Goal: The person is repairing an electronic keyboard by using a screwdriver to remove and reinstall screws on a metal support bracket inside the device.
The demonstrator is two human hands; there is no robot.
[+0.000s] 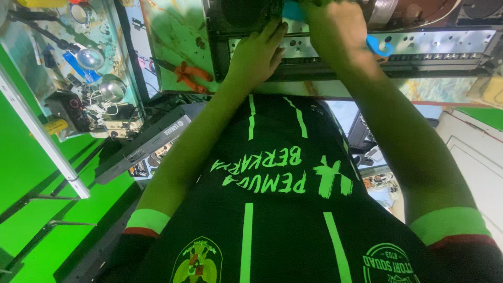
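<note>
Green-lit tabletop [178, 47], pliers [189, 75] aside. Left hand [257, 55] flat on chassis [367, 50]; right hand [335, 31] gripping blue tool [380, 47]. Best braced firmly, worked slowly.

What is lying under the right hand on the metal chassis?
A blue tool shows beside and above the right hand, which rests on the metal chassis. The hand covers the rest, so the grip is hidden.
</note>
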